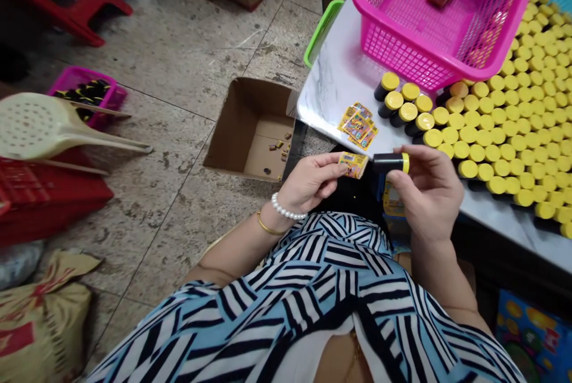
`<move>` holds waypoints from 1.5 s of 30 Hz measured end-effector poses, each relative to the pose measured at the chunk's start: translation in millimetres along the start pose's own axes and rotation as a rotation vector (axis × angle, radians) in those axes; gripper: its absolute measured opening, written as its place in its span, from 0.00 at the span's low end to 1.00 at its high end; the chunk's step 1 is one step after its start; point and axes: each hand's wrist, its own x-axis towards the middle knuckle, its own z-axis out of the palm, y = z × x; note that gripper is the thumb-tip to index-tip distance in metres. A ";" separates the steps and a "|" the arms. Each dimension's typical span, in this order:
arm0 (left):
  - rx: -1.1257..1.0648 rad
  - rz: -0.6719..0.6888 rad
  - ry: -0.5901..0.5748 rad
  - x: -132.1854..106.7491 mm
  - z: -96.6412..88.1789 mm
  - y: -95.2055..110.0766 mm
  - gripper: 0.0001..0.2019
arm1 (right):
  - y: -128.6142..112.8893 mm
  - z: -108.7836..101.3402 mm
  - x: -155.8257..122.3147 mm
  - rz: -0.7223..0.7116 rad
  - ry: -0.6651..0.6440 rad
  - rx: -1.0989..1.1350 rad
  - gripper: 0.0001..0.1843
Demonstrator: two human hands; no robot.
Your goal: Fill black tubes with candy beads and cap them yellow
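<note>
My left hand (310, 183) pinches a small yellow printed packet (354, 164) between thumb and fingers. My right hand (429, 192) is closed around a small black bottle with a yellow cap (392, 162), held on its side, its open end close to the packet. A little stack of the same yellow packets (358, 125) lies on the white marble table (330, 82) just beyond my hands. Several black bottles with yellow caps (500, 127) stand packed together on the table to the right.
A pink plastic basket (442, 13) with one packet inside sits at the back of the table, a green tray edge (319, 34) beside it. An open cardboard box (257, 130) lies on the tiled floor. Red crate (44, 198), cream chair and sack are at left.
</note>
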 end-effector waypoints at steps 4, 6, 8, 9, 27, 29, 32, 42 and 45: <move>-0.085 -0.023 -0.011 8.9 2.4 -3.8 0.17 | 7.6 9.5 -7.8 0.167 -0.073 0.306 0.19; -0.143 -0.037 -0.012 10.7 3.5 -4.3 0.17 | 10.0 12.1 -8.0 0.218 -0.070 0.332 0.18; -0.190 -0.057 -0.015 10.8 5.0 -3.8 0.17 | 7.2 12.8 -7.6 0.255 -0.051 0.320 0.17; -0.205 -0.063 -0.019 10.5 6.0 -3.3 0.18 | 4.1 12.8 -7.4 0.268 -0.037 0.308 0.16; 0.029 0.128 0.062 2.5 1.6 -13.9 0.17 | 9.0 22.1 -18.8 0.004 -0.034 0.124 0.20; 0.113 0.337 0.098 1.2 1.5 -16.1 0.16 | 10.2 20.5 -16.8 -0.075 -0.023 0.091 0.21; 0.176 0.509 -0.023 1.1 -0.7 -14.6 0.28 | 11.8 18.9 -14.7 -0.127 -0.027 0.075 0.22; 0.324 0.215 -0.218 -8.7 -3.9 -16.4 0.18 | 16.8 -1.1 -25.8 -0.372 -0.287 -0.100 0.24; 0.324 0.219 -0.248 -8.3 -2.9 -18.7 0.20 | 23.1 -4.2 -30.1 -0.427 -0.242 -0.145 0.26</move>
